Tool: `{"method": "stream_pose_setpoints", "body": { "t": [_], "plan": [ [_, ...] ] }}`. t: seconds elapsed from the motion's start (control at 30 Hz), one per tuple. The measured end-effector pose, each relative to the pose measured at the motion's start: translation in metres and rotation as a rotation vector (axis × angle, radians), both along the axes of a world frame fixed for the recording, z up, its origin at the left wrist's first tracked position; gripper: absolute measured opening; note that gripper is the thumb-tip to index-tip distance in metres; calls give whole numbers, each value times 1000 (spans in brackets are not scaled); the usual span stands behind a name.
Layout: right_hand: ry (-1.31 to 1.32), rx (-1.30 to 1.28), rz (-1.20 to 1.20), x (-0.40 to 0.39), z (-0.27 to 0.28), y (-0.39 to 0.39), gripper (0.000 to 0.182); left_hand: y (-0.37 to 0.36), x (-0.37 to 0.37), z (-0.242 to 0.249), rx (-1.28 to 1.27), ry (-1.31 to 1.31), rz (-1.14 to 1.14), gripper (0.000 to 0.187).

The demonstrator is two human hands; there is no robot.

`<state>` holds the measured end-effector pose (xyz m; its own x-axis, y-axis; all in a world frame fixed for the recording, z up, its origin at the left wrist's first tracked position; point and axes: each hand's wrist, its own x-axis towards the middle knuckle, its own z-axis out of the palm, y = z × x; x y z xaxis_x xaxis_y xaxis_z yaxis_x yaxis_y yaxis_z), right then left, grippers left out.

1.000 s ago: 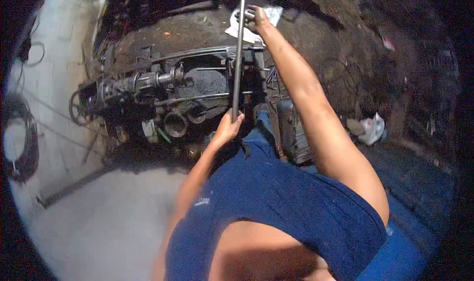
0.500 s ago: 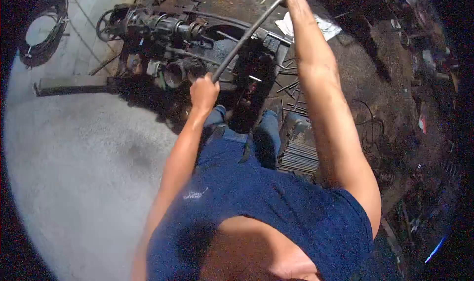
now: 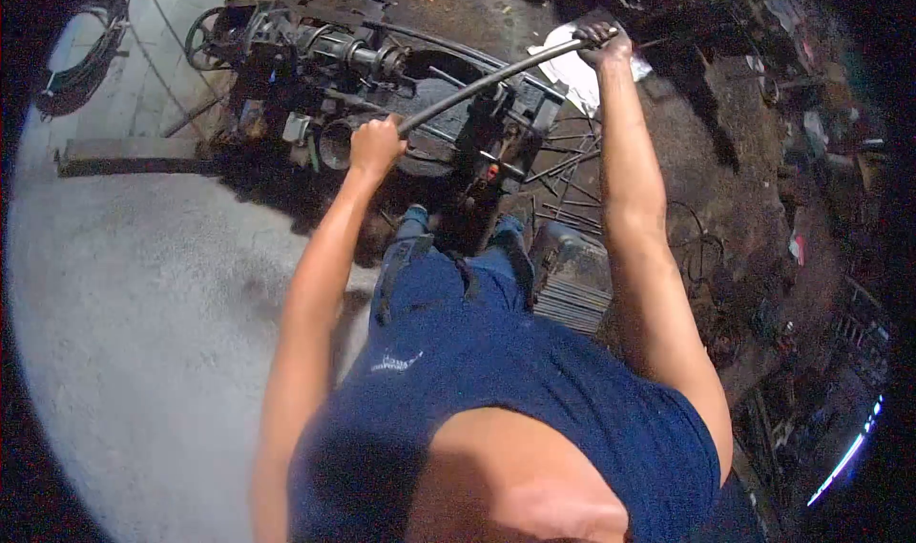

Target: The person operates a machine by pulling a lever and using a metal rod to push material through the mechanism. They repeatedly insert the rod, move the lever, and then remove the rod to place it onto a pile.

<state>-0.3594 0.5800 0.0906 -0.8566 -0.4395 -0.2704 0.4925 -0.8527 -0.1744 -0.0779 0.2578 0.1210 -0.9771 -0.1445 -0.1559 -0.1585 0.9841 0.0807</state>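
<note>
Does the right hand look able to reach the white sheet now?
Probably not: the right hand is closed around one end of the metal rod. The white sheet shows close by, but depth is unclear.

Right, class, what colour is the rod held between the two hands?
The rod is dark grey, seen best in the head view.

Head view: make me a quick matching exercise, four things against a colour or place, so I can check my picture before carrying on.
1. Metal rod
2. Shirt
3. Crumpled sheet
4. Handwheel

A. White
B. At the machine's end, picture left
C. In the left hand and right hand
D. Dark blue

Pairs: 1-C, 2-D, 3-A, 4-B
</note>
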Motion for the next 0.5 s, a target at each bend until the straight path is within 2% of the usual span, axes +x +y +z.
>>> {"method": "stream_pose_setpoints", "body": {
  "t": [0.07,0.13,0.17,0.2,0.23,0.27,0.3,0.33,0.4,0.43,0.47,0.5],
  "plan": [
    [-111,309,-138,5,2,5,37,-1,-1,3,80,-48,-5,28],
    [-131,568,-98,30,13,15,44,3,4,4,221,-29,-8,26],
    [-192,673,-22,41,3,28,43,5,4,3,424,-69,-12,27],
    [-203,757,-72,63,-5,32,41,5,6,0,628,-113,-18,28],
    [-246,741,-127,84,-28,44,38,8,8,-11,693,-229,30,35],
    [-309,764,-172,114,-41,52,33,13,11,-7,698,-151,-19,40],
    [-377,678,-244,149,-66,61,26,14,10,-6,747,-170,-12,41],
    [-511,678,-302,192,-51,45,22,12,7,-6,792,-192,-12,42],
    [-704,684,-324,271,-103,48,20,9,2,0,971,-331,28,44],
    [-882,725,-372,309,-125,39,22,10,3,-14,875,-284,-14,46],
    [-871,672,-327,345,-155,39,24,9,1,-5,946,-279,-12,47],
    [-963,667,-384,364,-143,16,24,6,0,-7,1002,-319,-33,47]
  ]
}}
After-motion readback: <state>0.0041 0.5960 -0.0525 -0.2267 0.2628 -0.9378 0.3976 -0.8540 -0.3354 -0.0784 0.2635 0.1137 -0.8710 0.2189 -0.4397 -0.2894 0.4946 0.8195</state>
